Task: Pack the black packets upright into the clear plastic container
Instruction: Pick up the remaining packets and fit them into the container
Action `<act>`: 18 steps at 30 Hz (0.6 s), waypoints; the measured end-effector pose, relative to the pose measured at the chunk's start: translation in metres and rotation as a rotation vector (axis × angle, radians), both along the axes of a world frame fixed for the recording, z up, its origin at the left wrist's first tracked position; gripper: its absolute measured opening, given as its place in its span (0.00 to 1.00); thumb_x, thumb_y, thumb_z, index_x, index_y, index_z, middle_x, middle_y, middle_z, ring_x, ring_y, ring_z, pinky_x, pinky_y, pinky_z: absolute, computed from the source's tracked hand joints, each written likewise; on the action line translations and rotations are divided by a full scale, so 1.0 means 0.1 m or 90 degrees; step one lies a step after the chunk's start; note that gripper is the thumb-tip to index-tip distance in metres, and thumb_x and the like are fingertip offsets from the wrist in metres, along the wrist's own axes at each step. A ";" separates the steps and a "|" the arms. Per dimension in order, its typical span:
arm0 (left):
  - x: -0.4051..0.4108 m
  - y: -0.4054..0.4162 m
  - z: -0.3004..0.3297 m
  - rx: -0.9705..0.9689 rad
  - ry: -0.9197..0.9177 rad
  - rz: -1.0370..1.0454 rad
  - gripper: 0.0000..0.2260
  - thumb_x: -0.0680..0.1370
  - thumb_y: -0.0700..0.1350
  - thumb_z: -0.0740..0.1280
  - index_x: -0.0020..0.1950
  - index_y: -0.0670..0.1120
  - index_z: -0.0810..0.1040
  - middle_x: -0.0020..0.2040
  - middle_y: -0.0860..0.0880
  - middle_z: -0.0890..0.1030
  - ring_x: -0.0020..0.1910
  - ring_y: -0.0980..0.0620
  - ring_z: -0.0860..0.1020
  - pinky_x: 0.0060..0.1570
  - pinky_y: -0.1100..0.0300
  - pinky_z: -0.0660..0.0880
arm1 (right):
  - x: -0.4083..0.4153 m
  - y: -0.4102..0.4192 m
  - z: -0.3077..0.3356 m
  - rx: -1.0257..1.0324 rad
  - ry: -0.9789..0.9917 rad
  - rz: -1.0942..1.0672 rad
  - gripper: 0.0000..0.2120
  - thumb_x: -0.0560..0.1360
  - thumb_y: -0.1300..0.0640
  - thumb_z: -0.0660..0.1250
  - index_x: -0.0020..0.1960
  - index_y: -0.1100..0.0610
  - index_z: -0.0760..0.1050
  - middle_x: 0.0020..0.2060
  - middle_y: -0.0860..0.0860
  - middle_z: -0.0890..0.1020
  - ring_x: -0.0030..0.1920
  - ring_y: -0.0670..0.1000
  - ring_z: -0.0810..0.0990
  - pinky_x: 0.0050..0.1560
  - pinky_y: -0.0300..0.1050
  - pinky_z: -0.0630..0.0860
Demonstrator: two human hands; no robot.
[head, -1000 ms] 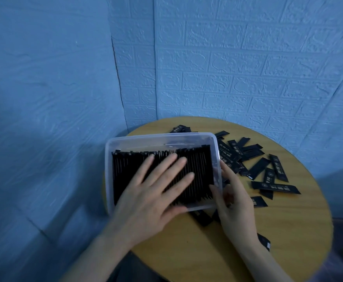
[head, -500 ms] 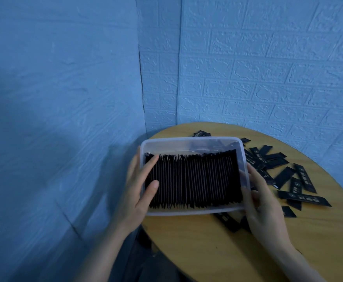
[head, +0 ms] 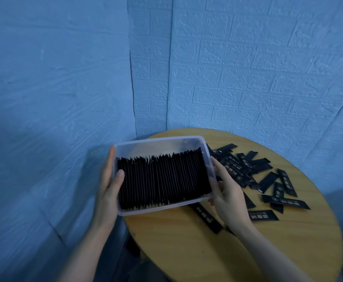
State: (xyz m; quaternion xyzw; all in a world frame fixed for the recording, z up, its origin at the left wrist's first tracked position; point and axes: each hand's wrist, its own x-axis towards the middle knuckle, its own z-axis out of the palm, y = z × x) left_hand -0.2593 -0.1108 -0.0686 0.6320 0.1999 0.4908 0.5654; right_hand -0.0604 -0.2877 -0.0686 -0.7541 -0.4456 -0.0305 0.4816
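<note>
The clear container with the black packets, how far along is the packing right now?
Mostly done: the clear plastic container holds a dense row of upright black packets spanning nearly its full width. In hand: the left hand and right hand grip its two short ends, part of it overhanging the round wooden table. Left: the loose black packets scattered flat on the table.

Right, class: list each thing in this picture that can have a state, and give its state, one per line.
Clear plastic container: lid off, nearly full, held at both ends.
Packed black packets: upright, in a tight row.
Loose black packets: lying flat, scattered on the round table.
Left hand: gripping the container's left end.
Right hand: gripping its right end.
</note>
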 end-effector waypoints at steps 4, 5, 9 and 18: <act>0.06 0.00 0.03 -0.039 -0.005 -0.014 0.25 0.77 0.49 0.62 0.72 0.66 0.62 0.69 0.74 0.64 0.71 0.72 0.60 0.70 0.65 0.57 | 0.02 0.02 0.02 -0.003 0.031 -0.004 0.26 0.82 0.57 0.58 0.70 0.29 0.60 0.54 0.42 0.82 0.34 0.50 0.79 0.37 0.59 0.78; 0.08 0.01 0.04 -0.057 -0.023 -0.014 0.24 0.78 0.47 0.63 0.70 0.67 0.64 0.70 0.72 0.65 0.71 0.70 0.62 0.70 0.65 0.58 | 0.03 0.03 0.03 -0.007 0.037 -0.002 0.26 0.82 0.57 0.58 0.69 0.28 0.59 0.56 0.41 0.81 0.36 0.48 0.79 0.38 0.59 0.78; 0.14 0.04 0.06 -0.090 -0.085 0.054 0.24 0.80 0.37 0.63 0.70 0.62 0.69 0.70 0.62 0.71 0.70 0.66 0.67 0.71 0.62 0.62 | -0.01 0.05 0.09 -0.046 0.065 0.036 0.22 0.82 0.52 0.55 0.73 0.34 0.58 0.61 0.41 0.78 0.45 0.46 0.81 0.45 0.55 0.80; 0.01 0.34 0.06 -0.062 -0.131 0.199 0.23 0.81 0.35 0.62 0.73 0.53 0.68 0.72 0.58 0.69 0.71 0.63 0.67 0.74 0.57 0.62 | -0.24 -0.60 0.08 -0.522 -0.299 0.266 0.28 0.76 0.30 0.37 0.73 0.31 0.34 0.72 0.31 0.31 0.72 0.36 0.27 0.70 0.39 0.27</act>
